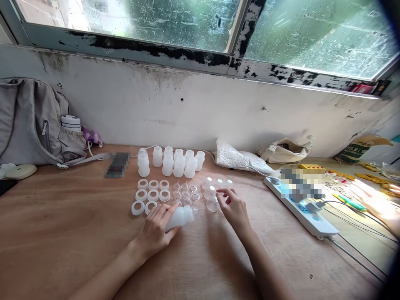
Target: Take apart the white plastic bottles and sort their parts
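Observation:
My left hand is wrapped round a frosted white bottle, tilted with its open neck to the right. My right hand hovers over the clear discs, thumb and fingers drawn together; whether something small is between them is hidden. White rings lie in rows on the left, partly covered by my left hand. Clear nipple-shaped pieces lie between the rings and the discs. Behind them stand several frosted bottles, and one bottle at the left has a clear top.
A power strip with cables lies on the right. Behind are a white padded pouch, a cream bag and a phone. A grey backpack sits at the left. Another person's hand shows at the far right.

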The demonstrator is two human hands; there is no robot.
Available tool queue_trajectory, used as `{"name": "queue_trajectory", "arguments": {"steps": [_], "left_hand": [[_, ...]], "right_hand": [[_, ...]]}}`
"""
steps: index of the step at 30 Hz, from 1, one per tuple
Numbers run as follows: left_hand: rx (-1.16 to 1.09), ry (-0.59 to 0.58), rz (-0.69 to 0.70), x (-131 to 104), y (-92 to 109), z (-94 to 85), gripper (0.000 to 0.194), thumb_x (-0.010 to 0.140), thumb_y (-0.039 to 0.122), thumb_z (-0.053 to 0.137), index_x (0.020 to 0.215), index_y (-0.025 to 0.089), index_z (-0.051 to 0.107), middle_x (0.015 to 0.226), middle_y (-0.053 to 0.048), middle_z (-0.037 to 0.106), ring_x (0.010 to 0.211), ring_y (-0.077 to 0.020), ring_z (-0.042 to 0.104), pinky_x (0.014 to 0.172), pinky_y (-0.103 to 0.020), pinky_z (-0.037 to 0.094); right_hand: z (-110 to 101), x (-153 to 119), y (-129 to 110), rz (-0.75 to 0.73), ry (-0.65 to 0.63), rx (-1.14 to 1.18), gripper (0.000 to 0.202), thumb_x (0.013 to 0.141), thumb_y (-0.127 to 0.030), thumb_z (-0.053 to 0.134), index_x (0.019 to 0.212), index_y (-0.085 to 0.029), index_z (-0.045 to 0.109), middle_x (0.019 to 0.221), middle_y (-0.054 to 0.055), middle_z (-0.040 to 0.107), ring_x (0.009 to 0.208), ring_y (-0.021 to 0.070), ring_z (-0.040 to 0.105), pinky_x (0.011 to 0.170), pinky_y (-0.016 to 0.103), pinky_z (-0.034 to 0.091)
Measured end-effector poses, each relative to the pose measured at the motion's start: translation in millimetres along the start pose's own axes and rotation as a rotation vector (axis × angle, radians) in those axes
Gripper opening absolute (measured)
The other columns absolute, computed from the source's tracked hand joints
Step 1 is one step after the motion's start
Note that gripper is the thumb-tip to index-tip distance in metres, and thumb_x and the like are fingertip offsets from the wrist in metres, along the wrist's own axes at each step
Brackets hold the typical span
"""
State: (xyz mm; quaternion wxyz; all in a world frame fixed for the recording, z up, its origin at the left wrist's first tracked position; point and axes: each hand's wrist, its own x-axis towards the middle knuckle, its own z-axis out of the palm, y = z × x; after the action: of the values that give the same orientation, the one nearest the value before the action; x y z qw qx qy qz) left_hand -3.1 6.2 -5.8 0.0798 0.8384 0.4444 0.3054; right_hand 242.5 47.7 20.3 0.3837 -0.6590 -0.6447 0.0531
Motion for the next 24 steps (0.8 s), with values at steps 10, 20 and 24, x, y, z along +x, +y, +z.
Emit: {"name": "queue_trajectory", "arguments": {"steps": [10, 20, 24], "left_hand": [[-0.002, 0.04, -0.021, 2.2, -7.0, -0.8, 0.05, 0.078, 0.024, 0.052, 0.125, 0.019, 0.035, 0.109, -0.008, 0.055, 0.097, -0.0233, 0.05, 0.083, -0.038, 0.041], [0.001, 0.045, -0.027, 2.9, -8.2, -2.2, 0.046, 0.078, 0.024, 0.051, 0.123, 0.019, 0.038, 0.11, -0.008, 0.055, 0.097, -0.0237, 0.051, 0.083, -0.038, 0.041], [0.013, 0.046, -0.035, 3.7, -9.1, -3.3, 0.045, 0.079, 0.024, 0.05, 0.122, 0.019, 0.039, 0.109, -0.008, 0.055, 0.097, -0.0236, 0.051, 0.084, -0.039, 0.041]], "right_hand": [[2.5, -0.5, 6.1, 0.011, -0.261, -0.155, 0.031, 0.074, -0.038, 0.045, 0.09, -0.018, 0.062, 0.071, 0.003, 0.054, 0.059, 0.0158, 0.051, 0.059, 0.027, 0.039], [3.4, -2.5, 0.1, 0.047, -0.174, 0.001, 0.034, 0.076, -0.047, 0.045, 0.084, -0.017, 0.059, 0.056, 0.0, 0.053, 0.051, 0.0145, 0.05, 0.051, 0.025, 0.037], [0.0, -2.9, -3.0, 0.119, -0.105, 0.188, 0.037, 0.076, -0.051, 0.047, 0.082, -0.017, 0.059, 0.057, 0.001, 0.054, 0.049, 0.0134, 0.05, 0.045, 0.023, 0.037]]}}
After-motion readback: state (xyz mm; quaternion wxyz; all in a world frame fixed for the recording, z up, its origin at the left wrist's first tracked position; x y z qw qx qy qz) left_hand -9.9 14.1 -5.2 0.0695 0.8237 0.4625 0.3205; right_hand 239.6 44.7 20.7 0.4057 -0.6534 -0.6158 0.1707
